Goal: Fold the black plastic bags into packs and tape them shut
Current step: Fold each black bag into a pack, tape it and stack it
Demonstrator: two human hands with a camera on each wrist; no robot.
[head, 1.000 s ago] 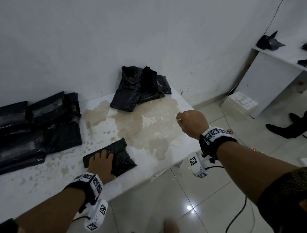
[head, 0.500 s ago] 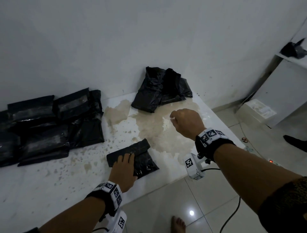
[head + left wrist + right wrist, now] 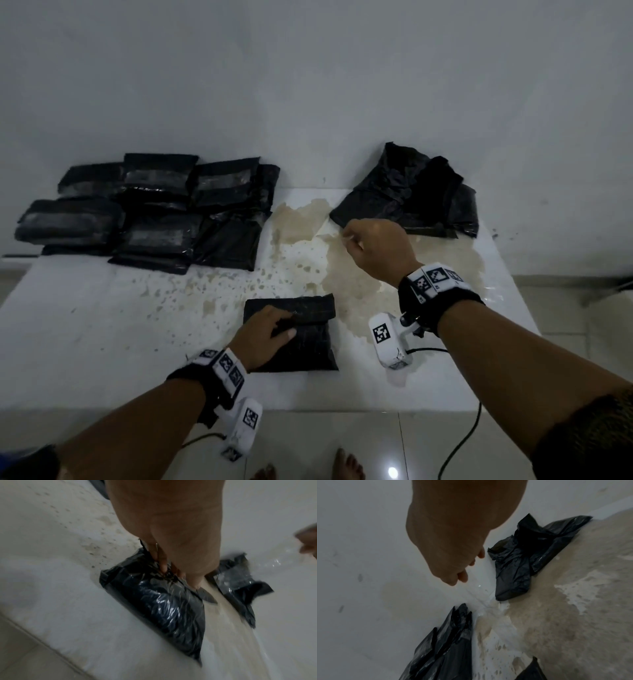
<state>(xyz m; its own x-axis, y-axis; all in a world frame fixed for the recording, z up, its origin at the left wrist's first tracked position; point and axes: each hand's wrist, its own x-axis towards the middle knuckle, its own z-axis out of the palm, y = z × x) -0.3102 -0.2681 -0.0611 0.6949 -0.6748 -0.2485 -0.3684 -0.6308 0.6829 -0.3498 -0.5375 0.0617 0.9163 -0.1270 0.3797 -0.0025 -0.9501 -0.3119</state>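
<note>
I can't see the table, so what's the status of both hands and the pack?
Left hand presses folded pack flat on table. Right hand raised, pinching clear tape strip. Nothing in the way.

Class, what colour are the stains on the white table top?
Light brown, tan stains spread across the white table, clearest in the head view.

No readable text, label, brand or number anywhere. Only black-and-white square code markers on the wristbands and on the white camera housings strapped behind both hands: patterns, not letters. Nothing printed visible on the black bags or on the desk.
</note>
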